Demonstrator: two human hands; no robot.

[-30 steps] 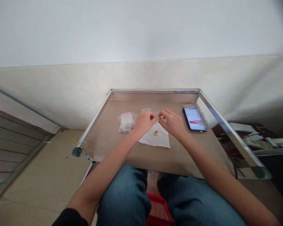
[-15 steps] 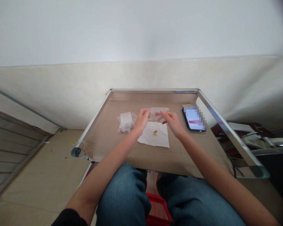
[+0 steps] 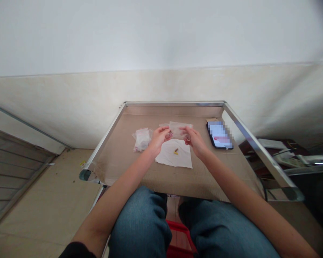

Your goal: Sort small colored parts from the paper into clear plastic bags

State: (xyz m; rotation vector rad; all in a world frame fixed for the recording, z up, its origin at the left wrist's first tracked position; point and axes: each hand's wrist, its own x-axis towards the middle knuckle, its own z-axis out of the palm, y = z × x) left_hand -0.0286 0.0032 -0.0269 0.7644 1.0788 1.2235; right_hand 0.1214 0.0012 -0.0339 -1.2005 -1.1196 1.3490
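A small clear plastic bag [image 3: 177,127] is stretched between my two hands, above the far edge of a white paper sheet [image 3: 168,157]. My left hand [image 3: 159,138] pinches its left side, and another clear film edge shows behind those fingers. On the right side, my right hand [image 3: 194,140] grips the bag with bent fingers. A yellow and brown capsule-like piece or pieces [image 3: 176,152] lie on the paper, too small to make out exactly. Left of my left hand rests a pile of clear bags [image 3: 142,139] with pale and pinkish contents.
A phone [image 3: 220,135] with a lit screen lies on the right of the cardboard-covered tabletop [image 3: 118,157]. A metal rail [image 3: 174,104] borders the table at the back and sides. Cluttered items [image 3: 288,157] sit beyond the right rail.
My left hand has shifted slightly left and down. My right fingers have closed further onto the bag, and the bag is spread wider between the hands. The view moved slightly.
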